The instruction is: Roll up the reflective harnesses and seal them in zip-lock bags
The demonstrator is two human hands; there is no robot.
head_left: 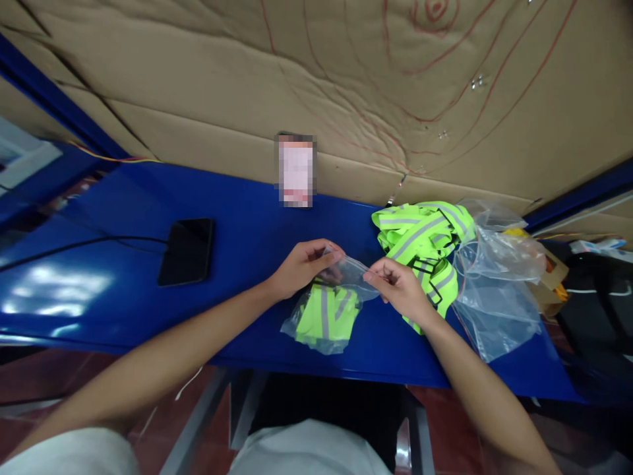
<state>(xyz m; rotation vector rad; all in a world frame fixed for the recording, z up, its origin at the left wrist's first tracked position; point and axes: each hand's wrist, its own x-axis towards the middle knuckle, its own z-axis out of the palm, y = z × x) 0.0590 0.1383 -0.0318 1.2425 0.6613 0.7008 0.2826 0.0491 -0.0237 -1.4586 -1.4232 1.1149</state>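
Note:
A clear zip bag (363, 285) hangs between my two hands, near the front edge of the blue table. Inside it lies a folded neon-yellow reflective strap (324, 313) with grey stripes. My left hand (309, 264) pinches the top left corner of the bag's mouth. At the other end of that edge, the fingers of my right hand (395, 284) are closed on the top right corner. Just beyond my right hand is a loose heap of neon-yellow reflective straps (420, 227) with black buckles.
Several empty clear bags (499, 290) lie right of the heap. A black device (186, 252) with a cable rests on the blue table (237, 218) at left. A blurred-out phone-like object (295, 171) leans against the cardboard wall (198, 99). Further right is a dark bag (598, 310).

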